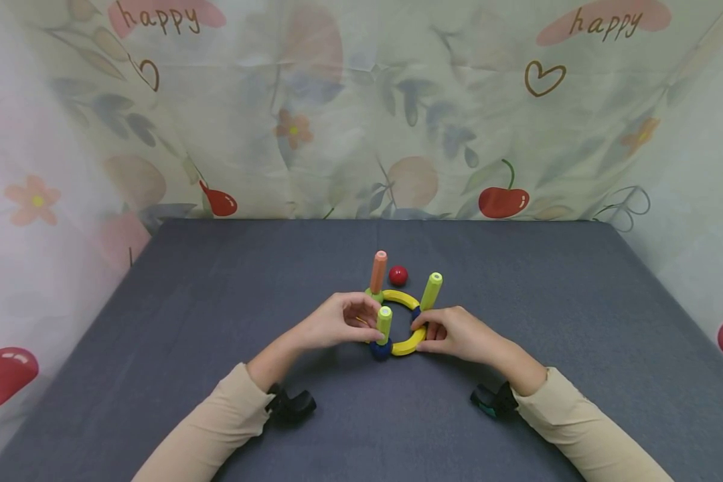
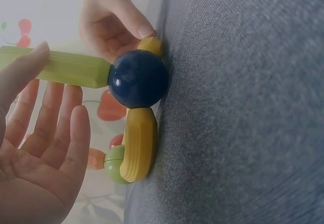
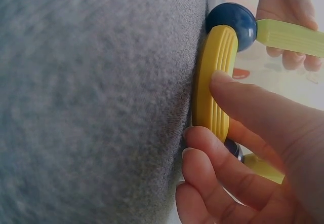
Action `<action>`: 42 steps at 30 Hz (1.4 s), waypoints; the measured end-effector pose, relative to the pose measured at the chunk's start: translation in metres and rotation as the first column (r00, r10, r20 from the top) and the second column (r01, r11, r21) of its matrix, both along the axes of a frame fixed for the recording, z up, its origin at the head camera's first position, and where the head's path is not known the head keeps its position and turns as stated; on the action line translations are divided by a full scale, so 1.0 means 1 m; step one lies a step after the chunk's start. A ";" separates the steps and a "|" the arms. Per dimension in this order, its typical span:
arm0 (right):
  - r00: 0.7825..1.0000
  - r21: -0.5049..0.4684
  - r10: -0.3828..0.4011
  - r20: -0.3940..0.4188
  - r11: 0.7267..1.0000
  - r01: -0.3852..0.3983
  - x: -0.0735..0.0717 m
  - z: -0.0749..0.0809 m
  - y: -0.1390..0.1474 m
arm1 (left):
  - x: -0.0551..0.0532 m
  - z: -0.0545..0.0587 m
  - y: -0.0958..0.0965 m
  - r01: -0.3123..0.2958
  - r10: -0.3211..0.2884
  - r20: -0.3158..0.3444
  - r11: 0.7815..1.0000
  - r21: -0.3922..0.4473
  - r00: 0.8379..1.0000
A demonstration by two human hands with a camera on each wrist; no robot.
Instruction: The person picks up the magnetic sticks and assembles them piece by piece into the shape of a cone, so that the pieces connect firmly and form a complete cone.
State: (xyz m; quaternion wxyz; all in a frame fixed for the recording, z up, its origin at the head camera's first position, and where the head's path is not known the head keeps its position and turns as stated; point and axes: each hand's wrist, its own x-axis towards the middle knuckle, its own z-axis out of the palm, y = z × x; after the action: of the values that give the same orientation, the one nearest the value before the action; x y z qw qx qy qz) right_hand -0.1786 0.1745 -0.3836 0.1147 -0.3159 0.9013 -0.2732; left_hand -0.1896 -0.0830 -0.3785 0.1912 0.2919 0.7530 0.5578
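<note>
On the dark table stands a ring of yellow curved bars joined by balls, with upright rods on the balls. My left hand (image 1: pixel 342 323) pinches the front light-green rod (image 2: pixel 76 71) between thumb and fingers. That rod rises from a navy ball (image 2: pixel 139 78) at the ring's near corner. With thumb and fingertips, my right hand (image 1: pixel 460 335) grips the yellow curved bar (image 3: pixel 211 97) at the ring's near right. Another light-green rod (image 1: pixel 432 290) tilts up at the right, its navy ball partly behind the right fingers. An orange rod (image 1: pixel 379 271) stands on a green ball (image 2: pixel 115 164) at the back left.
A loose red ball (image 1: pixel 398 275) lies just behind the ring, between the orange rod and the right green rod. The dark grey tabletop (image 1: pixel 265 268) ends at a printed curtain (image 1: pixel 361 134) behind. Black straps with camera mounts (image 1: pixel 294 405) sit at both wrists.
</note>
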 end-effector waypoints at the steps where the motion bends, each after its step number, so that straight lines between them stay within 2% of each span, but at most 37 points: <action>1: 1.000 -0.001 0.002 -0.002 1.000 -0.002 0.000 0.000 0.000 | 0.000 0.000 0.000 0.000 0.000 0.002 1.000 0.000 1.000; 12: 0.999 0.000 0.004 -0.032 1.000 -0.004 -0.002 -0.004 -0.002 | 0.001 0.000 0.000 -0.006 0.006 0.005 1.000 -0.005 1.000; 17: 0.999 0.012 -0.002 -0.046 1.000 0.002 -0.002 -0.005 -0.003 | -0.002 -0.001 -0.006 -0.003 0.003 -0.011 1.000 0.003 1.000; 20: 0.999 0.020 -0.003 -0.051 1.000 0.004 -0.002 -0.004 -0.003 | -0.008 -0.002 -0.013 -0.046 0.045 -0.037 0.999 -0.023 0.998; 22: 0.998 0.024 -0.001 -0.056 1.000 0.002 -0.002 -0.004 -0.004 | -0.012 -0.003 -0.017 -0.099 0.096 -0.053 0.994 -0.049 0.994; 26: 0.997 0.035 0.011 -0.074 0.999 -0.009 -0.002 -0.004 -0.005 | -0.019 -0.006 -0.023 -0.217 0.212 -0.055 0.972 -0.094 0.976; 29: 0.996 0.043 0.023 -0.089 0.999 -0.019 -0.002 -0.004 -0.006 | -0.023 -0.008 -0.024 -0.270 0.265 -0.054 0.955 -0.124 0.963; 32: 0.995 0.043 0.031 -0.090 0.999 -0.027 -0.002 -0.003 -0.008 | -0.023 -0.009 -0.024 -0.278 0.273 -0.053 0.947 -0.159 0.960; 42: 0.995 0.047 0.066 -0.075 0.997 -0.063 -0.004 -0.002 -0.009 | -0.020 -0.008 -0.020 -0.260 0.246 -0.082 0.924 -0.279 0.966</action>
State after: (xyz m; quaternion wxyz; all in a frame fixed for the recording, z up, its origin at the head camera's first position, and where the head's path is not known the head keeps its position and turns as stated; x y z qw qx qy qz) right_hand -0.1823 0.1654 -0.3853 0.0961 -0.3524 0.9003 -0.2368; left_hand -0.2098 -0.1027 -0.3866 0.1407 0.1741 0.8616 0.4556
